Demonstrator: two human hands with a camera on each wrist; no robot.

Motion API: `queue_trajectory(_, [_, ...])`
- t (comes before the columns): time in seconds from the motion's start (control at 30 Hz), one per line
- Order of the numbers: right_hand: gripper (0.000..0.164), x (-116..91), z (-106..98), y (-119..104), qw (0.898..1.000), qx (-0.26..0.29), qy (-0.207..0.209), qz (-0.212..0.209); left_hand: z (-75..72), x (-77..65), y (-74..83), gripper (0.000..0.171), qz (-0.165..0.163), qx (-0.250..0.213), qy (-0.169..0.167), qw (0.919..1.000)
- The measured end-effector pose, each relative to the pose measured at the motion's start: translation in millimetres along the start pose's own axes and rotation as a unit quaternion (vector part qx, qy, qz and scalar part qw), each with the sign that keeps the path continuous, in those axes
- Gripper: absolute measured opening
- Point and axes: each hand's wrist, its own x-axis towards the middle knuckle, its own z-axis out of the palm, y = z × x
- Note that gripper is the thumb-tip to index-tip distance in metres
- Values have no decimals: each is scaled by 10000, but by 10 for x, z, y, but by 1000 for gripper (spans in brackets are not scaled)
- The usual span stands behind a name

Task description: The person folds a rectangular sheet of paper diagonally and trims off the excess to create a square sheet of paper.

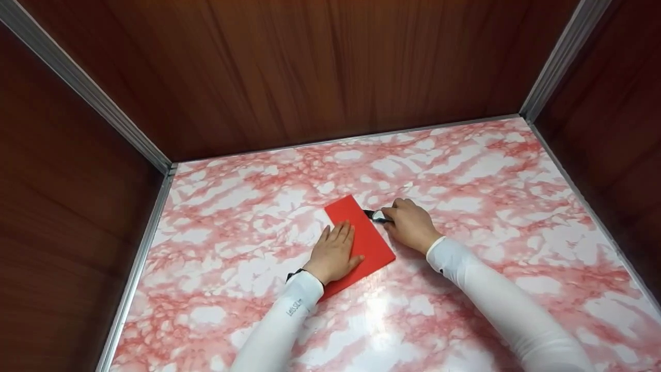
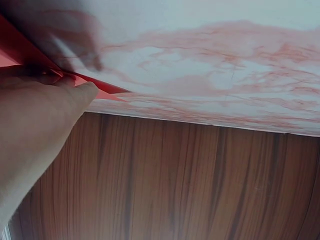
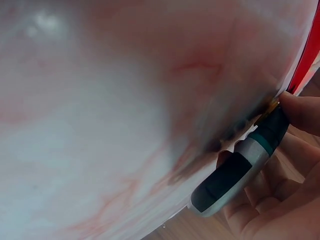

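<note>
A folded sheet of red paper [image 1: 367, 240] lies slanted on the table. My left hand [image 1: 334, 253] rests flat on it, with the fingers spread toward its far end; the left wrist view shows the same hand [image 2: 45, 115] from the side, low over the red paper [image 2: 112, 92]. Just off the paper's right edge, my right hand [image 1: 411, 222] grips what looks like a utility knife [image 1: 379, 216]. In the right wrist view the knife's black and silver handle [image 3: 230, 175] has a teal band, and the thumb presses near its front end. No blade is clearly visible.
The table [image 1: 232, 206] has a red and white marbled top. Brown wood-grain panels [image 1: 310, 77] stand behind it and at both sides, joined by metal corner strips [image 1: 93, 98]. Light glares off the tabletop in front of the paper.
</note>
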Motion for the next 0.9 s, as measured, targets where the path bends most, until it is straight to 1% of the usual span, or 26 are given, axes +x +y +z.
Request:
queue_trajectory(0.2, [15,2,4,18,9999,62,120,-9,19,7,-5,80,-13,25,-41,10000])
queue_trajectory(0.37, [19,-11,-15,39,9998,66,197,34,17,1,-6,80,-29,55,-13,10000])
queue_trajectory(0.5, [23,-5,-12,49,9998,47,168,124,12,-4,-6,80,-34,46,36,10000])
queue_trajectory(0.9, [20,-14,5,20,9995,10,245,189,-2,-2,-14,76,-14,-22,12,10000])
